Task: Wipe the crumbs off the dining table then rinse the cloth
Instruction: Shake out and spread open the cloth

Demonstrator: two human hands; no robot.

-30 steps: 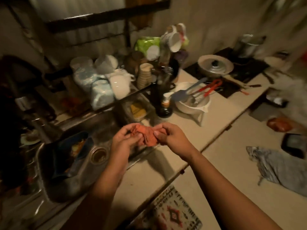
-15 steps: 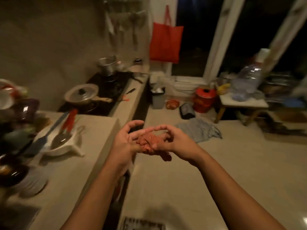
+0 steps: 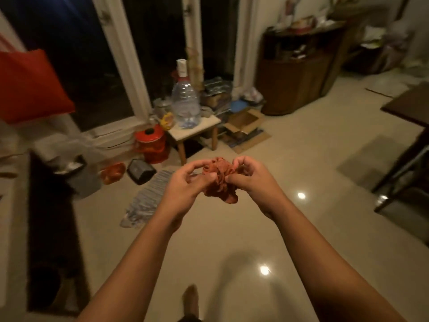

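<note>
A crumpled orange-red cloth point(image 3: 219, 180) hangs in the air in front of me, bunched between both hands above the tiled floor. My left hand point(image 3: 185, 184) pinches its left side with thumb and curled fingers. My right hand point(image 3: 253, 180) grips its right side, fingers curled over the top. The corner of a dark wooden table point(image 3: 411, 105) shows at the right edge, its top mostly out of view.
A small stool point(image 3: 197, 131) carrying a big clear water bottle point(image 3: 185, 101) stands ahead by the glass doors. A red pot point(image 3: 151, 142), a black box point(image 3: 140, 174), a grey rag point(image 3: 148, 198) and cardboard point(image 3: 246, 126) lie on the floor. A dark cabinet point(image 3: 294, 84) stands at the back right.
The view has swung right from the sink and counter to the open room. Both hands kept hold of the cloth and carried it along, working it between the fingers.
</note>
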